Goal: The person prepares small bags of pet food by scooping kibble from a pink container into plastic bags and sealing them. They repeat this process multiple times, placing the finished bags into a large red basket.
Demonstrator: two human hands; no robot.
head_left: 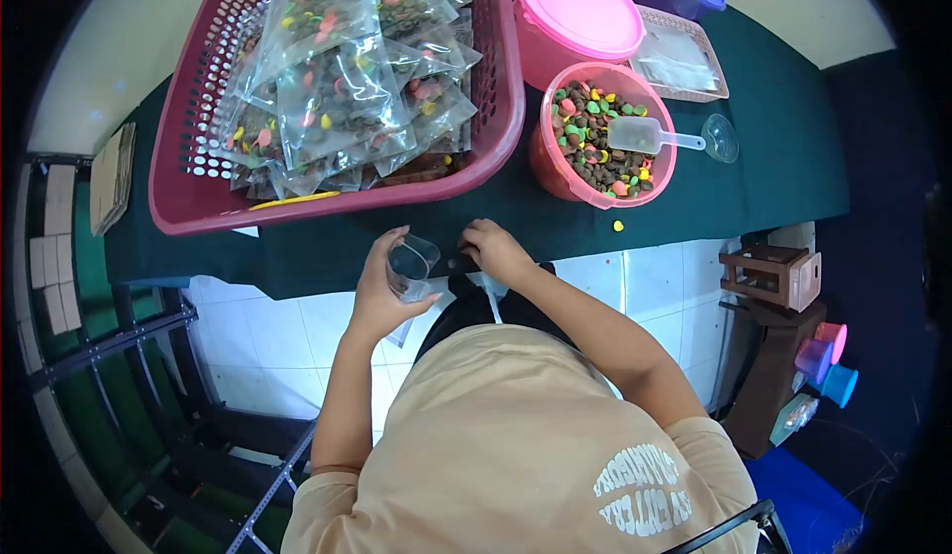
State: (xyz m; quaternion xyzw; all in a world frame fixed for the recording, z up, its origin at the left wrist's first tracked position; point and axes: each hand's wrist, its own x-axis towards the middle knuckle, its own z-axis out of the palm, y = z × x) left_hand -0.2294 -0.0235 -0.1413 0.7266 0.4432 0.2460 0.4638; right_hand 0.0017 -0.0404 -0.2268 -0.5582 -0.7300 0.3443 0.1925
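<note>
My left hand (pixel 377 281) is wrapped around a clear plastic cup (pixel 415 259), held tilted at the table's near edge. Just to its right, my right hand (pixel 496 254) has its fingers curled together over the same edge. Whatever the fingertips hold, if anything, is hidden from me. Ahead of my right hand stands a pink tub (pixel 540 152) of brown, green, pink and yellow candies (pixel 595 162). A translucent scoop (pixel 640 136) lies on those candies. One yellow candy (pixel 618 226) rests on the dark green tablecloth (pixel 754 192).
A large maroon basket (pixel 511 118) holds many clear packets of candies (pixel 342 93). Behind the tub are a pink lidded container (pixel 580 8), a tray (pixel 721 86) of clear bags and a small clear bowl (pixel 720 138). A brown stool (pixel 769 276) stands at right.
</note>
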